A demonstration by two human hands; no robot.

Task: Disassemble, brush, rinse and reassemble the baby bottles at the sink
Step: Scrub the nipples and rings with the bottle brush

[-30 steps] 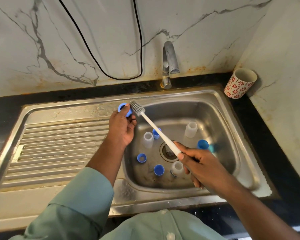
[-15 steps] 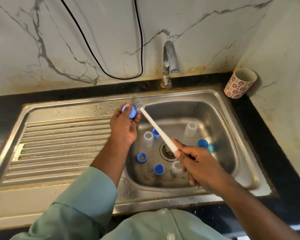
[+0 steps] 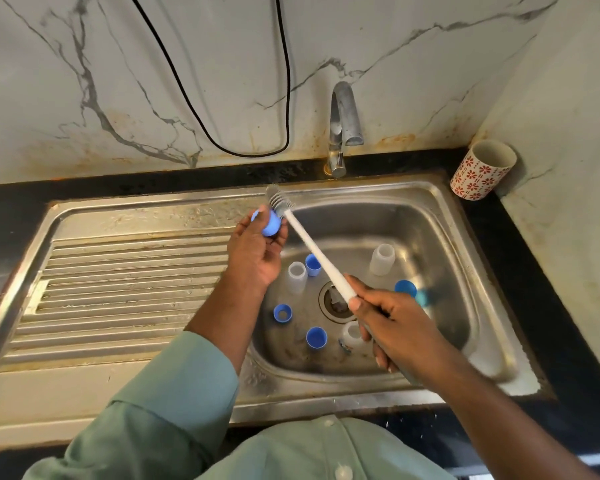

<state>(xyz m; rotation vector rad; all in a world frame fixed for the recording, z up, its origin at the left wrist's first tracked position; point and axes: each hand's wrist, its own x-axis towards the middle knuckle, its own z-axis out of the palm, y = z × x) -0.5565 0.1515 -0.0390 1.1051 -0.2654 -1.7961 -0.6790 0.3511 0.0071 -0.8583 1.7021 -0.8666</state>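
My left hand [image 3: 255,251] holds a blue bottle cap [image 3: 270,225] over the sink's left rim. My right hand [image 3: 392,325] grips the white handle of a bottle brush [image 3: 312,251]; its grey bristle head [image 3: 278,200] lies against the cap's far side. In the steel basin [image 3: 440,251] lie clear bottle bodies [image 3: 382,259] [image 3: 297,276] [image 3: 352,336] and several blue caps and rings [image 3: 313,265] [image 3: 282,313] [image 3: 316,337] [image 3: 406,288] around the drain [image 3: 333,303].
The tap [image 3: 342,129] stands behind the basin, with no water running. A ribbed draining board [image 3: 125,292] lies to the left. A red-flowered cup [image 3: 482,169] sits on the black counter at the back right. A black cable [image 3: 243,154] hangs on the marble wall.
My left hand has turned the blue cap so its closed end now faces me. The brush head has slid from the cap's right side to just behind it.
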